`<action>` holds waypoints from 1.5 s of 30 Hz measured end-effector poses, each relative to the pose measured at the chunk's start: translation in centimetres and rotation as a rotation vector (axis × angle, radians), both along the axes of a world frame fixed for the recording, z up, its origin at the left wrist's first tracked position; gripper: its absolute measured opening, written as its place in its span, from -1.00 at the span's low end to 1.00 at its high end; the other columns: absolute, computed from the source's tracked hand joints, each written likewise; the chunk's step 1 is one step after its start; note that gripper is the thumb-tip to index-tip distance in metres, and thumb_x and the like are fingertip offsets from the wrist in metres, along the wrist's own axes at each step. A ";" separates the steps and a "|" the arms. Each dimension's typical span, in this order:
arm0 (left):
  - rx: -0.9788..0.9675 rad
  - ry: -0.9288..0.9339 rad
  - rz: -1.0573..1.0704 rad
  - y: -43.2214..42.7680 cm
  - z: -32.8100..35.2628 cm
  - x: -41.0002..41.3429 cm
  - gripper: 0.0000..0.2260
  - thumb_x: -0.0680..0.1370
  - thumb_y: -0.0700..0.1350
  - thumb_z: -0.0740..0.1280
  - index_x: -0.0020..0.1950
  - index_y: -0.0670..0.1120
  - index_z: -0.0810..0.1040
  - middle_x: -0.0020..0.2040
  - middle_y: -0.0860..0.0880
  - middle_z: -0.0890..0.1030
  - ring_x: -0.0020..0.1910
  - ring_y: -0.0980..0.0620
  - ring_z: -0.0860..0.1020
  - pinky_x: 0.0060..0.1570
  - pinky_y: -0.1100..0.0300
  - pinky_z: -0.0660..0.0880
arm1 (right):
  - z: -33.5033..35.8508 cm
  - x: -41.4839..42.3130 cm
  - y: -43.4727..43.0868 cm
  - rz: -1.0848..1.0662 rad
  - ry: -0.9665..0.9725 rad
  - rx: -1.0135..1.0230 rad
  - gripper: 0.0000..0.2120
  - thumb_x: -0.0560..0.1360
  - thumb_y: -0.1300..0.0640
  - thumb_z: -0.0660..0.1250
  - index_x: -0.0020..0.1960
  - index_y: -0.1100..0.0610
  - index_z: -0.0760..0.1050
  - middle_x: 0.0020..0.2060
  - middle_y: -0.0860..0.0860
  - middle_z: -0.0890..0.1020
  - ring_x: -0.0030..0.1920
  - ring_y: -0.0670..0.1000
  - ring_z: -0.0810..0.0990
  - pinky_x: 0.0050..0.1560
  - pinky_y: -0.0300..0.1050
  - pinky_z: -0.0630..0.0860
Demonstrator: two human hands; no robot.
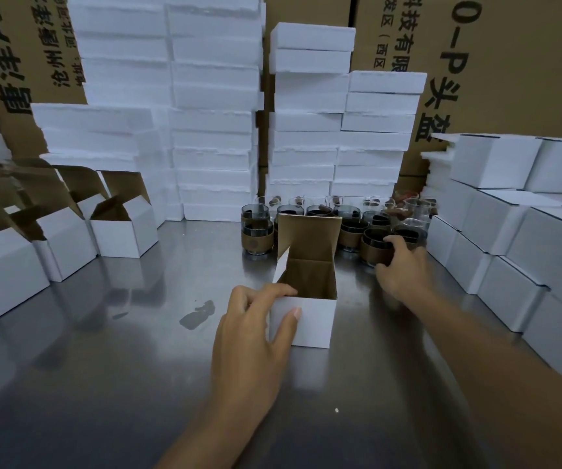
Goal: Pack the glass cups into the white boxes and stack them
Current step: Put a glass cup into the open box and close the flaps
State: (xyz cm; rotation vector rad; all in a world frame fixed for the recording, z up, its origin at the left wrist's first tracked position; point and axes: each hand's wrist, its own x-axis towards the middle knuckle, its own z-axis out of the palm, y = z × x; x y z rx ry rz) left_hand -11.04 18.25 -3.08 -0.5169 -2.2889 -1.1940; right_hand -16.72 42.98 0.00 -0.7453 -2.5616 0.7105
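An open white box (313, 321) stands on the steel table in the middle, its lid flap upright and its brown inside empty. My left hand (255, 333) grips its near left corner, thumb on the front face and fingers over the rim. Behind it stand several glass cups with brown sleeves (257, 236). My right hand (403, 269) wraps around the nearest cup at the right (376, 247), which still rests on the table.
Open white boxes (124, 228) line the left side. Closed white boxes (509, 231) are stacked along the right edge. Tall piles of flat white boxes (215, 130) and brown cartons (509, 62) fill the back. A dark smear (196, 314) marks the table.
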 end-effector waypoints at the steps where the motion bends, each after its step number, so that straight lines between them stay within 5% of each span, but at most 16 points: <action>1: 0.001 0.006 -0.005 0.0 0.0 0.0 -0.80 0.49 0.08 0.33 0.02 0.33 0.36 -0.11 0.25 0.33 -0.11 0.27 0.40 -0.29 0.55 0.32 | -0.2 -0.2 0.1 -0.006 0.038 -0.011 -0.54 0.52 0.11 0.29 0.37 -0.01 0.26 0.27 0.22 0.27 0.19 0.25 0.40 0.26 0.12 0.40; 6: 0.006 0.016 -0.020 -0.2 0.0 0.2 -0.83 0.52 0.05 0.32 0.09 0.25 0.47 -0.12 0.21 0.36 -0.10 0.25 0.42 -0.26 0.53 0.33 | -0.7 0.5 -0.4 0.016 0.170 -0.043 -0.68 0.45 -0.01 0.40 0.06 0.10 0.35 0.15 0.15 0.40 0.06 0.18 0.50 0.07 0.15 0.52; 9: 0.003 0.016 -0.023 -0.2 0.0 0.2 -0.79 0.52 0.02 0.33 0.14 0.20 0.48 -0.10 0.13 0.40 -0.14 0.23 0.42 -0.26 0.52 0.31 | -0.8 2.1 -0.8 0.048 0.234 -0.053 -0.69 0.43 -0.03 0.43 -0.07 0.11 0.34 -0.01 0.08 0.48 -0.24 -0.03 0.52 -0.29 -0.12 0.48; 11: 0.007 0.019 -0.039 -0.3 0.2 0.4 -0.75 0.52 0.00 0.34 0.17 0.20 0.45 -0.12 0.13 0.39 -0.14 0.25 0.41 -0.25 0.49 0.33 | -0.8 3.5 -1.1 0.073 0.278 -0.075 -0.71 0.44 -0.01 0.43 -0.09 0.11 0.36 -0.10 0.02 0.48 -0.26 -0.07 0.46 -0.36 -0.23 0.37; 18: 0.099 0.011 -0.090 -0.4 1.3 1.7 -0.68 0.53 -0.04 0.32 0.17 0.23 0.29 -0.16 0.13 0.41 -0.21 0.18 0.45 -0.31 0.43 0.39 | 2.0 10.1 -5.5 0.164 0.725 -0.823 -0.65 0.41 0.06 0.46 0.09 0.04 0.39 -0.17 -0.16 0.59 -0.27 -0.29 0.60 -0.37 -0.46 0.44; 24: 0.281 -0.088 -0.290 -0.9 2.3 4.0 -0.94 0.57 -0.03 0.22 -0.04 0.15 0.43 -0.34 0.01 0.47 -0.33 0.11 0.45 -0.35 0.26 0.39 | 2.0 14.4 -9.4 0.345 0.680 -1.247 -0.88 0.48 0.06 0.33 -0.14 0.11 0.56 -0.32 -0.01 0.66 -0.29 -0.07 0.60 -0.26 -0.18 0.50; 30: 0.182 -0.383 -0.561 -0.5 2.1 5.3 -0.58 0.37 0.37 0.08 0.05 0.16 0.45 -0.21 0.09 0.59 -0.27 0.17 0.56 -0.22 0.24 0.51 | 0.7 15.4 -11.3 0.487 0.546 -1.199 -0.78 0.54 0.02 0.22 -0.09 0.14 0.57 -0.25 0.06 0.65 -0.24 -0.09 0.62 -0.30 -0.24 0.52; 37: 0.282 -0.479 -0.643 -0.6 2.0 5.5 -0.53 0.39 0.31 0.13 0.07 0.01 0.49 -0.24 0.07 0.63 -0.28 0.13 0.61 -0.30 0.32 0.49 | 0.4 15.6 -11.3 0.597 0.440 -1.168 -0.68 0.57 0.00 0.18 -0.16 0.00 0.69 -0.14 0.06 0.70 -0.11 -0.05 0.66 -0.08 -0.17 0.52; 42: 0.295 -0.485 -0.628 -0.5 2.0 5.5 -0.59 0.41 0.27 0.13 0.06 0.02 0.46 -0.28 0.13 0.64 -0.30 0.18 0.60 -0.32 0.36 0.47 | 0.3 15.8 -11.5 0.587 0.460 -1.207 -0.67 0.37 -0.08 0.33 -0.01 0.14 0.59 -0.12 0.11 0.69 -0.11 0.02 0.66 -0.21 -0.20 0.56; 45: 0.297 -0.469 -0.622 -0.3 2.0 5.5 -0.61 0.41 0.26 0.14 0.05 0.02 0.45 -0.28 0.13 0.64 -0.30 0.18 0.60 -0.31 0.36 0.48 | 0.4 15.8 -11.5 0.562 0.449 -1.213 -0.56 0.38 -0.10 0.32 0.06 0.22 0.57 -0.07 0.16 0.68 -0.05 0.08 0.64 -0.11 -0.10 0.59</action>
